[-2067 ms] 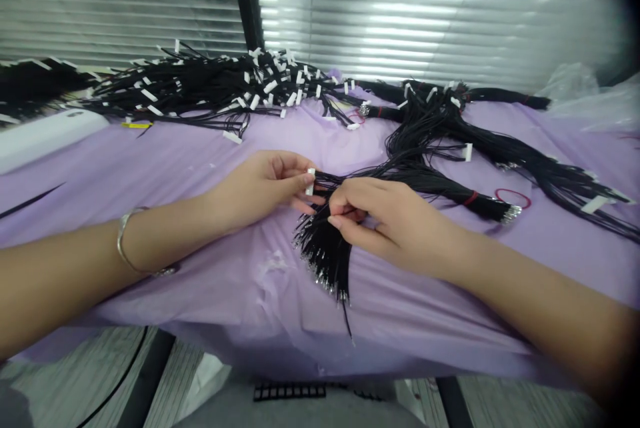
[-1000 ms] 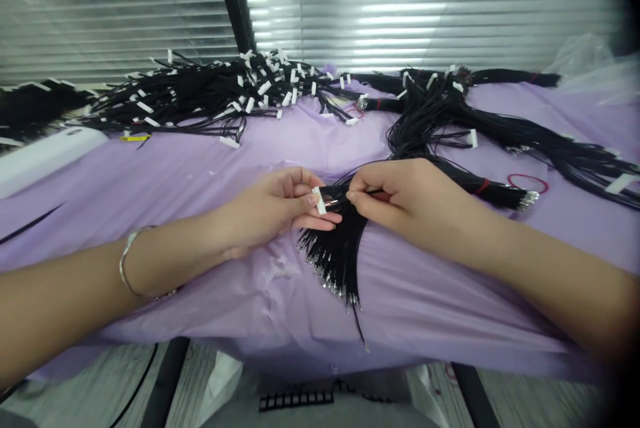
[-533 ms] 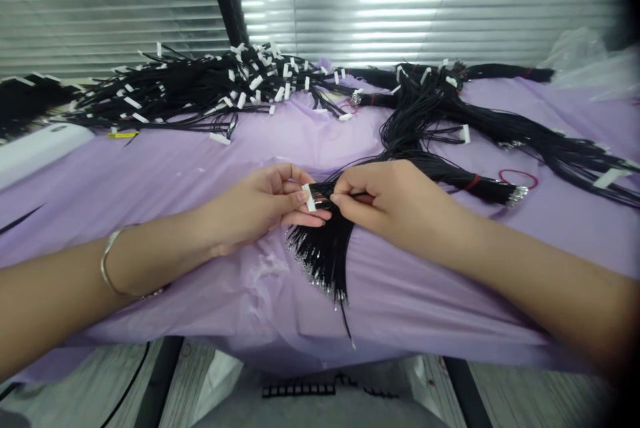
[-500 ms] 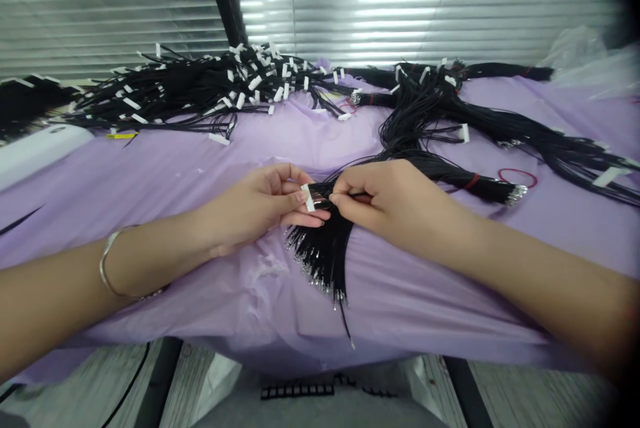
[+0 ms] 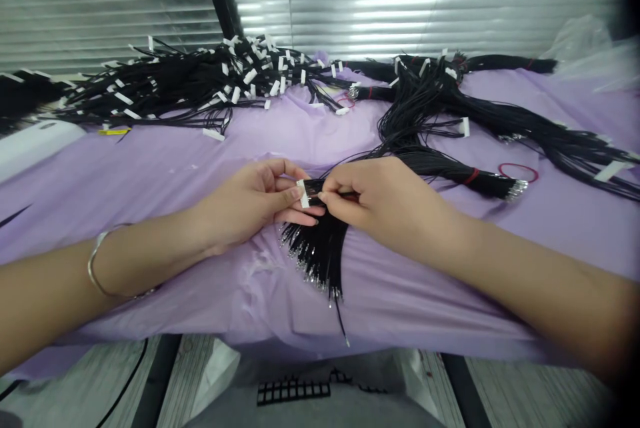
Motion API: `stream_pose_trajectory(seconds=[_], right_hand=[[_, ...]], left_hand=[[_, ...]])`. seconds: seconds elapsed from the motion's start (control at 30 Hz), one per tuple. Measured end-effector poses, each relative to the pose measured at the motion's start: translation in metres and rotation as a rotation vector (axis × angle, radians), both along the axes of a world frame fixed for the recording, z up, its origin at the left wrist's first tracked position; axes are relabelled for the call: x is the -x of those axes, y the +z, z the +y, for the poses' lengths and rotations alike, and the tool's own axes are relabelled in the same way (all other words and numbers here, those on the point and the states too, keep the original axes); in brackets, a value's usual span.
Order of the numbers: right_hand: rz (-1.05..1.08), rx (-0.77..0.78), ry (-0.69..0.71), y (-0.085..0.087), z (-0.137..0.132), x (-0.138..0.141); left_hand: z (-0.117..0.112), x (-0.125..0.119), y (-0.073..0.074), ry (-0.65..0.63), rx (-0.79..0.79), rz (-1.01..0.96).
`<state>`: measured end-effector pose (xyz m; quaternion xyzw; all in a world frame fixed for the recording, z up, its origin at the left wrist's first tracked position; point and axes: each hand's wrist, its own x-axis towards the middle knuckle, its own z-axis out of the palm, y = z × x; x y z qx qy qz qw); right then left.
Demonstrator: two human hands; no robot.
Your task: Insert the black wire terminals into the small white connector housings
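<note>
Between the thumb and fingers of my left hand [image 5: 260,198] is a white plug connector [image 5: 303,194] with several black wires running out of its right side. My right hand [image 5: 370,191] pinches a wire close to that connector; its exact tip is hidden by the fingertips. Below both hands a fan of loose black wires [image 5: 320,255] with bare metal terminals hangs down over the purple cloth [image 5: 400,295]. One wire sticks out lower than the others.
A large heap of black wires with white connectors [image 5: 185,81] lies along the back left. Wire bundles tied with red bands [image 5: 470,177] are at the right, near a loose red rubber band [image 5: 520,171]. A white object [image 5: 40,145] stands at the left edge.
The view has shifted slightly. Both hands stay close together at the connector, with the right fingertips still pinching at the wires beside it.
</note>
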<state>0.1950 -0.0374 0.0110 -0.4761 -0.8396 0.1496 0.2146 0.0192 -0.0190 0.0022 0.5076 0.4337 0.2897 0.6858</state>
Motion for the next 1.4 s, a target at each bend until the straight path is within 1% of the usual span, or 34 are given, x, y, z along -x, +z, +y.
stream_pose_trajectory(seconds=[0.17,0.37,0.5,0.63,0.67,0.7,0.8,0.83,0.9,0.97,1.03,1.1,1.2,1.27,1.33,1.4], right_hand=[[-0.15,-0.059,0.019,0.002,0.0,0.007],[-0.244,-0.154,0.107,-0.001,-0.001,0.008],[-0.268,-0.199,0.128,-0.003,-0.001,0.007],[-0.231,-0.326,0.167,0.007,-0.006,-0.005],[-0.236,-0.321,0.207,0.01,-0.007,-0.009],[-0.25,-0.276,0.283,0.014,-0.008,-0.013],[-0.272,-0.028,0.593,0.02,-0.008,-0.02],[-0.269,0.027,0.653,0.021,-0.007,-0.021],[-0.256,0.07,0.687,0.021,-0.006,-0.02],[-0.235,0.089,0.67,0.021,-0.005,-0.017],[-0.198,0.096,0.611,0.022,-0.007,-0.013],[-0.174,0.049,0.496,0.022,-0.011,-0.01],[-0.154,-0.083,0.272,0.018,-0.016,-0.004],[-0.131,-0.141,0.172,0.014,-0.016,-0.002],[-0.083,-0.144,0.153,0.011,-0.015,-0.001],[-0.011,-0.097,0.188,0.01,-0.014,-0.003]], left_hand=[[0.0,0.001,-0.002,0.002,-0.007,0.002],[0.001,0.0,-0.001,0.034,0.027,-0.005],[0.001,0.0,0.0,0.014,0.043,-0.031],[0.0,-0.001,0.002,0.0,0.057,-0.067],[0.0,0.0,0.003,0.006,0.062,-0.083],[0.001,0.0,0.003,0.013,0.068,-0.106],[0.004,0.004,0.002,0.023,0.107,-0.183],[0.005,0.005,0.001,0.022,0.12,-0.202],[0.008,0.007,-0.001,0.02,0.14,-0.221],[0.009,0.008,-0.002,0.014,0.146,-0.233],[0.009,0.008,-0.002,0.007,0.145,-0.237],[0.008,0.007,-0.001,-0.011,0.14,-0.223],[0.007,0.006,0.0,-0.054,0.137,-0.196],[0.007,0.006,0.001,-0.081,0.138,-0.197],[0.007,0.006,0.001,-0.095,0.141,-0.198],[0.007,0.007,0.001,-0.092,0.145,-0.188]])
